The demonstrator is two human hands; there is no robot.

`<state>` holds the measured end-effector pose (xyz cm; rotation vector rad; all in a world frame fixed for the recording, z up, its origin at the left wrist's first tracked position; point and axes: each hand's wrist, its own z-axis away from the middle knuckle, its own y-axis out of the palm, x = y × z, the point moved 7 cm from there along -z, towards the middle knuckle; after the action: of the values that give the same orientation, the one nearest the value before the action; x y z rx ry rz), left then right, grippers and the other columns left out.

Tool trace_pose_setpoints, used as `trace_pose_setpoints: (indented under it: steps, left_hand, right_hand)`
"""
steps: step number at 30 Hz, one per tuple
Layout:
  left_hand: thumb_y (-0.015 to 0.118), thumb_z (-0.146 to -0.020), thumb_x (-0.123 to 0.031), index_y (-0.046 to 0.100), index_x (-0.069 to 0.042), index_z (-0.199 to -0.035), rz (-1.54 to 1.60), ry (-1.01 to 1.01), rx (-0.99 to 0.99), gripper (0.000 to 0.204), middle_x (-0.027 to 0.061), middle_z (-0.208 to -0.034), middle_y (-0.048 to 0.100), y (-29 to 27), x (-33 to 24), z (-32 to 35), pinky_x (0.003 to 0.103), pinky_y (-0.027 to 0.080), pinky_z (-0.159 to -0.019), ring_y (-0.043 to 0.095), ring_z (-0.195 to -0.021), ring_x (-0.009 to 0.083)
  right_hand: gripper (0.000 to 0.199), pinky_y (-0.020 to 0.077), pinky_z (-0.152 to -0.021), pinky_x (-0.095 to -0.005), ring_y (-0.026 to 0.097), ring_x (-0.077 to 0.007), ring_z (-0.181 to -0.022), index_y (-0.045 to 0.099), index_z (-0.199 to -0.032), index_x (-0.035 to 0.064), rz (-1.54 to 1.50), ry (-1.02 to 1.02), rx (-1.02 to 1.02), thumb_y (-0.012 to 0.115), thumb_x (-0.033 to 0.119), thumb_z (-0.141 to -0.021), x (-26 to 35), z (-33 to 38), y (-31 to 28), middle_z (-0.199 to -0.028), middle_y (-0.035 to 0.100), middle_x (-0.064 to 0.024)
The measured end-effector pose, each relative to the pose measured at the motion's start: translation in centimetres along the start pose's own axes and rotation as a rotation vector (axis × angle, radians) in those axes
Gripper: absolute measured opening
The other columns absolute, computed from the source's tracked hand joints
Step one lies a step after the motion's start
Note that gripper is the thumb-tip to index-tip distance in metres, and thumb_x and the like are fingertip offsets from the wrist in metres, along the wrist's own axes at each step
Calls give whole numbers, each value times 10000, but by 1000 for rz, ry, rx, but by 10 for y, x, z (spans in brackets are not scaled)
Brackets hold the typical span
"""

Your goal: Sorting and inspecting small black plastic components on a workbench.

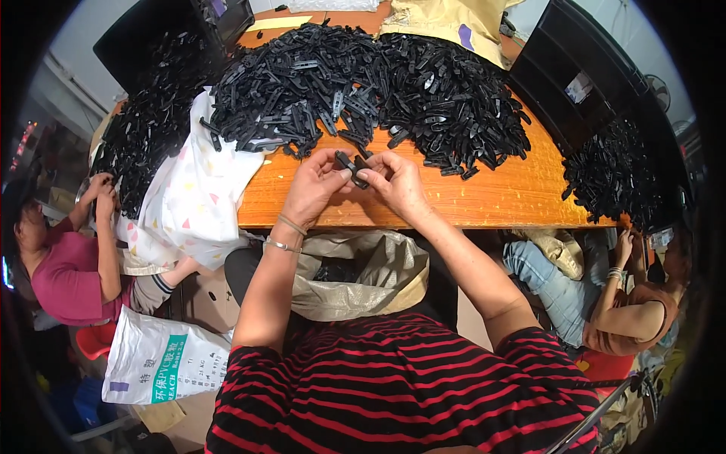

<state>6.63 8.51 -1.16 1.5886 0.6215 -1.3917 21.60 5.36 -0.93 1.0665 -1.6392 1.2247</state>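
My left hand (314, 185) and my right hand (399, 184) meet above the near edge of the wooden table (469, 203). Between the thumbs and fingertips of both is a small black plastic part (357, 174), one end in each hand; whether it is one piece or two joined pieces I cannot tell. Just beyond my fingers lies a heap of long narrow black plastic pieces (295, 91). A second heap of smaller, darker black pieces (454, 106) adjoins it on the right. In my lap an open woven sack (404, 280) holds some dark pieces.
A patterned white cloth (189, 181) drapes over the table's left edge. Black bins (582, 76) stand at the back. Seated people work at left (76, 272) and right (635, 310), near more black pieces. A white printed sack (136, 356) lies at lower left; a paper sack (446, 23) is behind the heaps.
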Motion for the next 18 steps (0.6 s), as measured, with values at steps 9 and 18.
trace_pose_setpoints:
  steps: [9,18]
  left_hand:
    - [603,-868,12,546,1,-1076,-40,116,-99,216,53,-977,614,-2,-7,-1,209,521,-735,615,-827,93]
    - [591,-853,64,531,17,-1099,-56,206,-94,257,50,-960,608,-3,3,0,203,518,-738,616,-825,90]
  right_hand:
    - [197,490,-589,-270,617,-168,-656,645,-957,4,329,-327,-103,711,52,-777,45,8,-7,-804,620,-86]
    - [184,500,-630,-303,633,-222,-707,670,-916,26,316,-309,-35,736,64,-749,45,4,-4,-784,609,-85]
